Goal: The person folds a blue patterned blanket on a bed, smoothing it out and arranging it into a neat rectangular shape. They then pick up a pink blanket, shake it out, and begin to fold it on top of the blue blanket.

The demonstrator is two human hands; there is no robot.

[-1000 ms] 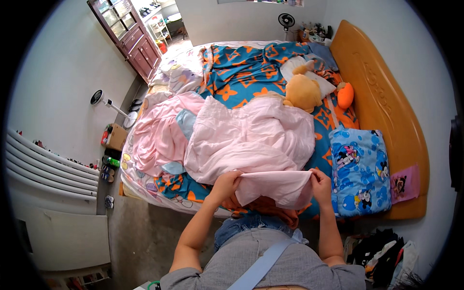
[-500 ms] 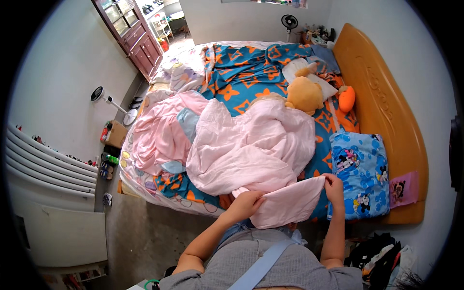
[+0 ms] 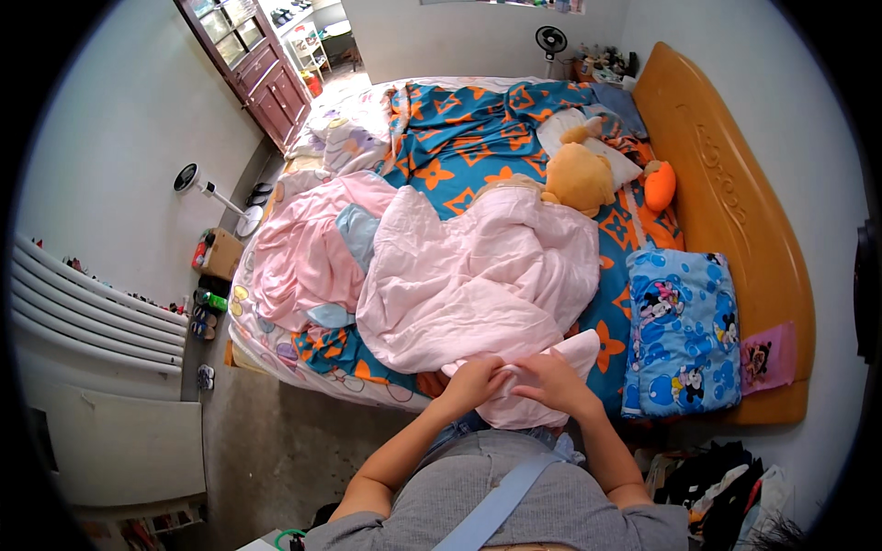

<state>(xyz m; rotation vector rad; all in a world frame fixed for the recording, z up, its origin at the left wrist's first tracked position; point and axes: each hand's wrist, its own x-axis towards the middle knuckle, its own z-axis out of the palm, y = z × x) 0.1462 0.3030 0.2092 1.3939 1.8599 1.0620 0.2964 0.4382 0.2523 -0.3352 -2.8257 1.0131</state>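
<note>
The pale pink quilt cover [image 3: 469,275] lies rumpled, its near edge at both hands. The left hand [image 3: 478,381] pinches that edge; the right hand [image 3: 559,378] bends just beside it, grip unclear. Thin, soft fabric creases broadly over a teal-and-orange patterned sheet [image 3: 441,133].

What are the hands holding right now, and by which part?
The left hand pinches the pale pink cover by its near end; the right hand is close by, but whether it grips cannot be told.
</note>
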